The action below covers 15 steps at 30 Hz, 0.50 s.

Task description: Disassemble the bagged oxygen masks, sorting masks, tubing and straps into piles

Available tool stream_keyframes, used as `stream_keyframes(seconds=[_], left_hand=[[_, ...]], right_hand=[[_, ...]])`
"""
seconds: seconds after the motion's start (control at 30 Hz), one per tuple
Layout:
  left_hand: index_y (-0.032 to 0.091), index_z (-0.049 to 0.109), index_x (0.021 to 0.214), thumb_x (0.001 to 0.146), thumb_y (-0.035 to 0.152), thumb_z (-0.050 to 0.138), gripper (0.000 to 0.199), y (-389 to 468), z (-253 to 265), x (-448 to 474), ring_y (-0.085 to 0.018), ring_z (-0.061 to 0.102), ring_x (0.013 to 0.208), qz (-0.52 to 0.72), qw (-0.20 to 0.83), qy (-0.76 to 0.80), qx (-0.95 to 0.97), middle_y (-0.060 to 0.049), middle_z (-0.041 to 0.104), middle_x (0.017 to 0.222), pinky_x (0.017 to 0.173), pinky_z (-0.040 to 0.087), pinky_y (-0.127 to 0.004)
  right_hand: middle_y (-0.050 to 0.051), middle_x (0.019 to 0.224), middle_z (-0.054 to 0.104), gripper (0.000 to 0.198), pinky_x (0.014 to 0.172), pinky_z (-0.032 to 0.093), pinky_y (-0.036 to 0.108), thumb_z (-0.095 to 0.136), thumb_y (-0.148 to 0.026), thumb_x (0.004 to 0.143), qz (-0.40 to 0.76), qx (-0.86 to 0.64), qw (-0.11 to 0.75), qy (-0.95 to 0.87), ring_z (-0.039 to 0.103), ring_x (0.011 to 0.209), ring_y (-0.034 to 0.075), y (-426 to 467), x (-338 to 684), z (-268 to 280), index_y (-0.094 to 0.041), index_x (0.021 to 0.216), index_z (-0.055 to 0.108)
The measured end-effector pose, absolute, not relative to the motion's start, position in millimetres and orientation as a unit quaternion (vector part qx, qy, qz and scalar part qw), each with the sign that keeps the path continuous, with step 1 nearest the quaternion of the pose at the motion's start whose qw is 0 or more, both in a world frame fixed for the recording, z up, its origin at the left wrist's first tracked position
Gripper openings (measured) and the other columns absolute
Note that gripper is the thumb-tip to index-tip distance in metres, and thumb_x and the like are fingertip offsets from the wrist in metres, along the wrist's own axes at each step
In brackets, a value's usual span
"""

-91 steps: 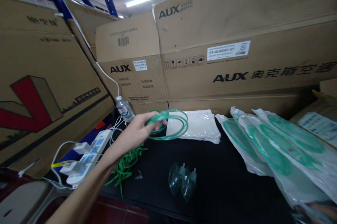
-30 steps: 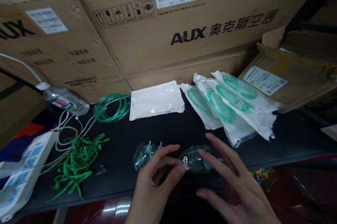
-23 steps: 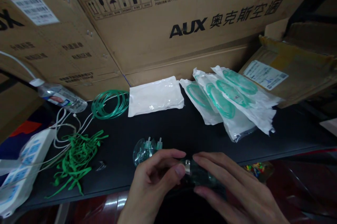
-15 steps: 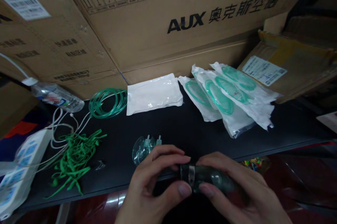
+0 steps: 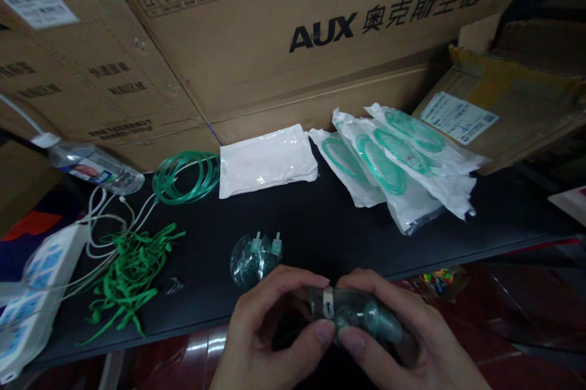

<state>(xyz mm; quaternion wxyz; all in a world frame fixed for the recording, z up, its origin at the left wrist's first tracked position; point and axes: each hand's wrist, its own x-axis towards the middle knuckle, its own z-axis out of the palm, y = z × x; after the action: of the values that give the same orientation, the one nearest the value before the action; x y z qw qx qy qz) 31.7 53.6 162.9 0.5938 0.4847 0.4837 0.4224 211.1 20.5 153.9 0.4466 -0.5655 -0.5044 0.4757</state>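
Observation:
Between both hands, at the front edge of the table, is a clear greenish oxygen mask [image 5: 359,307] with a metal nose strip [image 5: 328,303] across its edge. My left hand [image 5: 274,329] pinches the mask's left rim by the strip, thumb below and fingers above. My right hand [image 5: 403,329] wraps the other end, its thumb pressed near the left thumb. Fingers hide part of the mask. Just beyond my left hand lie more clear green mask parts [image 5: 249,260] with two small upright connectors. Small thin clips or strips [image 5: 174,285], too blurred to name, rest further left.
On the black table [image 5: 201,274] lie green elastic straps [image 5: 130,277], coiled green tubing [image 5: 185,177], a white packet [image 5: 265,161] and several bagged tubing sets [image 5: 398,164]. A power strip [image 5: 41,298], white cables and a bottle [image 5: 96,165] occupy the left. Cardboard boxes [image 5: 320,72] block the back.
The mask has turned slightly in my hands, showing more of its clear body and outlet. My thumbs have moved closer together. The view has shifted a little.

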Motion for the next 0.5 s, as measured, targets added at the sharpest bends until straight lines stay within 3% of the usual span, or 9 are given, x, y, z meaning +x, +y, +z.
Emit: stream_keyframes(seconds=[0.17,0.4,0.5], left_hand=[[0.031,0.086,0.091,0.075,0.021,0.086,0.019,53.2,161.5,30.0,-0.015,0.070,0.069,0.429,0.596,0.460,0.500,-0.001,0.077,0.083,0.065,0.058,-0.021],[0.030,0.086,0.090,0.078,0.029,0.085,0.012,49.6,161.7,24.6,-0.019,0.073,0.075,0.419,0.586,0.471,0.509,-0.005,0.081,0.087,0.067,0.060,-0.026],[0.033,0.087,0.090,0.079,0.023,0.084,0.015,47.6,161.0,26.0,-0.019,0.074,0.074,0.430,0.565,0.471,0.524,-0.003,0.082,0.086,0.065,0.059,-0.025]], right_hand=[[-0.006,0.069,0.073,0.005,0.059,0.054,0.017,0.071,-0.030,0.087,0.451,-0.557,0.426,-0.553,0.070,0.061,0.013,22.7,208.6,150.9,-0.031,0.083,0.072],[-0.005,0.064,0.068,0.016,0.053,0.051,0.019,0.065,-0.032,0.092,0.471,-0.548,0.393,-0.569,0.065,0.056,0.013,22.9,207.2,154.7,-0.028,0.076,0.066],[-0.005,0.063,0.067,0.018,0.052,0.050,0.019,0.063,-0.031,0.092,0.470,-0.545,0.387,-0.576,0.064,0.054,0.013,20.8,208.0,155.6,-0.028,0.075,0.067]])
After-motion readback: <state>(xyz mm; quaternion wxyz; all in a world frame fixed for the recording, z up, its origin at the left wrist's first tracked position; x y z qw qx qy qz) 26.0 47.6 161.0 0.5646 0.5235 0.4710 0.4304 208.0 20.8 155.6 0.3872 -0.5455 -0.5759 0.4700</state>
